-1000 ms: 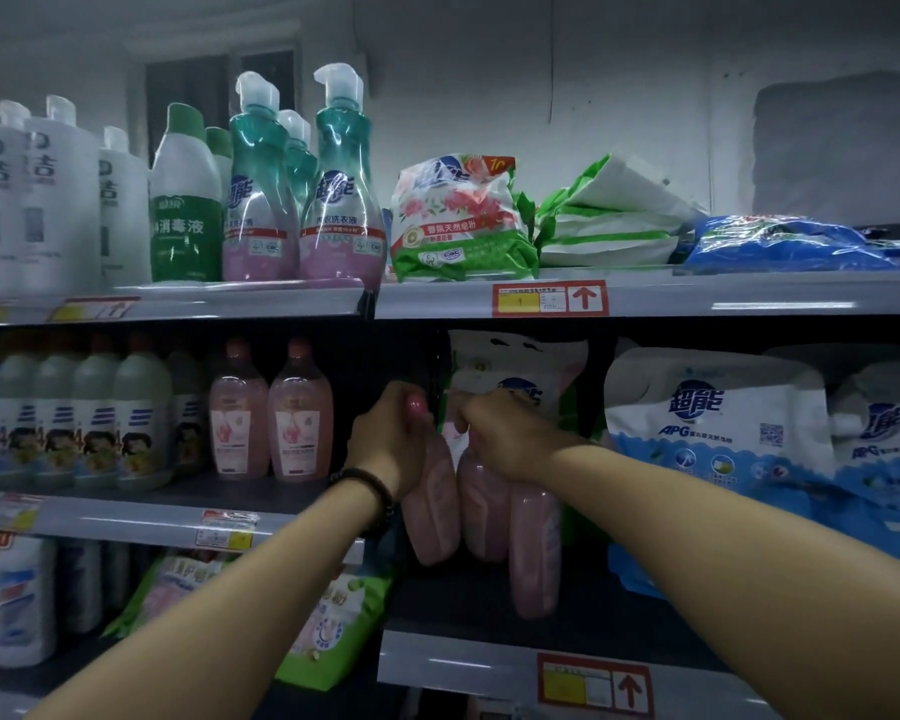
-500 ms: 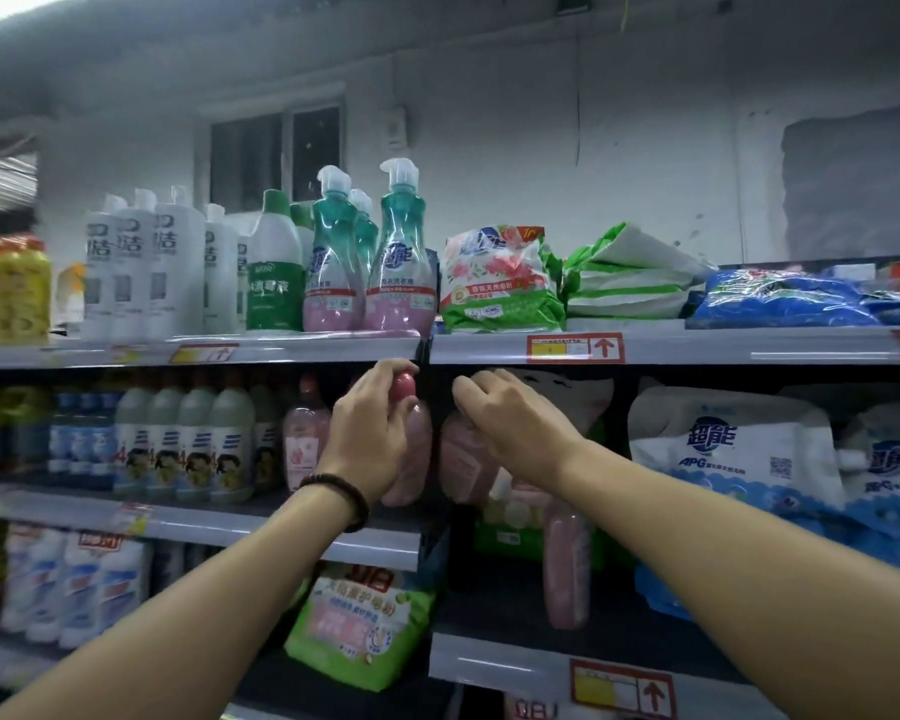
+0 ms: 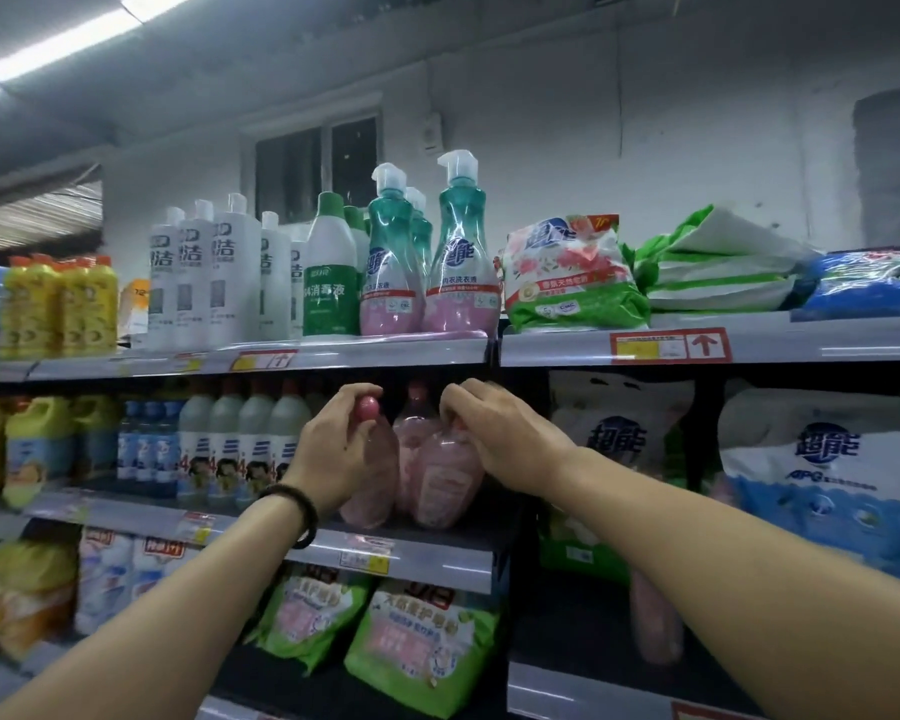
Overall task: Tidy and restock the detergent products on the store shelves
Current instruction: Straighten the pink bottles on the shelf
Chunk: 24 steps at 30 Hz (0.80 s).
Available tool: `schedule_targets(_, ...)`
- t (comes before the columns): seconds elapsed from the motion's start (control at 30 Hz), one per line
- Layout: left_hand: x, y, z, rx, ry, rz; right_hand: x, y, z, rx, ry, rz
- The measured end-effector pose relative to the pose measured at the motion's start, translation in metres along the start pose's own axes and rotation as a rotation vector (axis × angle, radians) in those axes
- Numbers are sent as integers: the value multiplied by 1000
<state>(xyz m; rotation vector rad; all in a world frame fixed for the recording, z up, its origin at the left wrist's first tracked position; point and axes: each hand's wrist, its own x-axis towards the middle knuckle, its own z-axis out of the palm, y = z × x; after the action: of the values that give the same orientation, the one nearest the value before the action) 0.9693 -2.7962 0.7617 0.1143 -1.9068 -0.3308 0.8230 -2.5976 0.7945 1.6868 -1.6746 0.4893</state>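
Both arms are stretched out to the middle shelf (image 3: pixel 417 556), right at its right-hand end where the next shelving bay starts. The left hand (image 3: pixel 333 454) is curled around the neck of a pink bottle (image 3: pixel 372 480), fingers wrapped just under its round pink cap (image 3: pixel 369 407), and there's a dark bead bracelet (image 3: pixel 294 511) on that wrist. The right hand (image 3: pixel 500 439) is pinched down on the top of a second pink bottle (image 3: pixel 445 475), its cap hidden under the fingers. A third pink bottle (image 3: pixel 411 433) stands between and a bit behind those two, and all three are packed tight together, bases sitting near the shelf's front edge. Further left on the same shelf there's a row of pale bottles with white labels (image 3: pixel 240 449), then small blue ones (image 3: pixel 149 444) and yellow jugs (image 3: pixel 32 449). Up on the top shelf (image 3: pixel 385 350), directly above the hands, two teal-and-pink pump bottles (image 3: pixel 455 262) stand upright at the right end, next to a green-and-white disinfectant bottle (image 3: pixel 331 272) and tall white bottles (image 3: pixel 204 278). In the bay to the right, a flowery detergent powder bag (image 3: pixel 572 272) lies on top, and big white-and-blue refill pouches (image 3: pixel 822 475) sit below. Green bags (image 3: pixel 417 646) sit on the shelf under the hands.
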Motion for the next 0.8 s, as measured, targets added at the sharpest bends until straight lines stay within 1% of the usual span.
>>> schedule_targets(0.1,12,-28,4,-74,7,-141,15,3,10,199,9,188)
schedule_targets(0.27,25,-48,17,-358,11,-385,33,5,39,467,97,420)
schedule_targets(0.3,24,-53,19,-374,-19,-427,36,5,47,504,94,469)
schedule_targets(0.37,17,-64,23,-286,-149,-491,43,4,62,534,89,525)
schedule_targets(0.4,11,-65,26,-228,-210,-487,45,4,69,561,101,536)
schedule_targets(0.43,5,-68,32,-203,-217,-454,47,3,74,603,112,544)
schedule_targets(0.53,-7,-73,46,-307,-112,-403,47,1,85,685,110,562)
schedule_targets(0.63,-7,-86,47,-411,-72,-456,44,6,95,633,165,603)
schedule_targets(0.7,-5,-96,40,-467,-92,-493,38,12,100,585,186,627)
schedule_targets(0.73,-4,-100,36,-485,-126,-486,33,17,103,563,155,609)
schedule_targets(0.8,-2,-107,31,-534,-182,-476,21,20,109,567,22,557)
